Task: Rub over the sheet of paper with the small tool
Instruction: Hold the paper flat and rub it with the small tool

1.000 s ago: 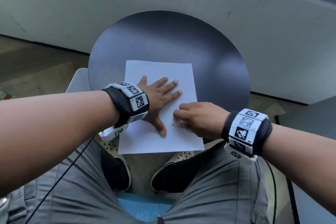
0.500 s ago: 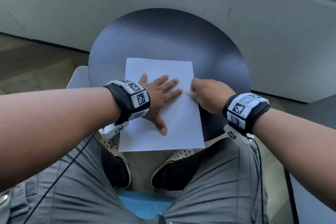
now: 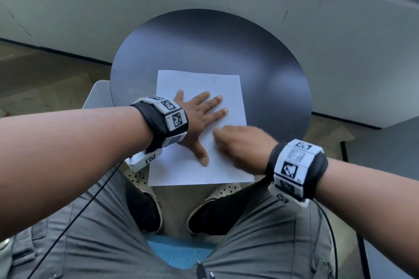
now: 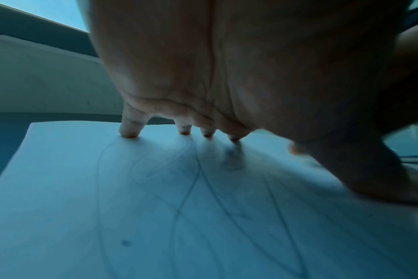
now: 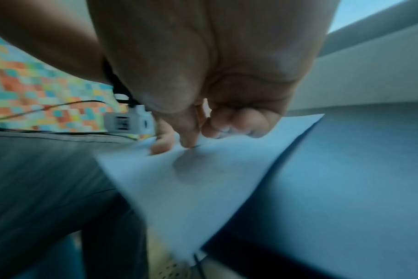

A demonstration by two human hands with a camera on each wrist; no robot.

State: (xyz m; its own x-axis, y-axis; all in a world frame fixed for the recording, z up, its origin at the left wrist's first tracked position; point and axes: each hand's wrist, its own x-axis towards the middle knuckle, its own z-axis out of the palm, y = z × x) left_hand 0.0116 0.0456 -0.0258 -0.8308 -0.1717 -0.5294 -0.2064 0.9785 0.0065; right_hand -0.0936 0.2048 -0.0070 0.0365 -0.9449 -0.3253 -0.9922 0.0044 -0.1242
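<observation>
The right hand (image 3: pixel 240 145), its grip curled tight on an unseen tool, has slid back toward the paper's (image 3: pixel 229 88) middle. The left hand (image 3: pixel 199 115) stays flat, grip spread apart, on the smooth white sheet over the round dark worktop (image 3: pixel 204 41).

Soft daylight sheens the table (image 3: pixel 260 56), upper centre of the head view; the right hand (image 3: pixel 240 145) smears with motion blur. Both wrist views are dim, blue-tinted, edge-warped.
</observation>
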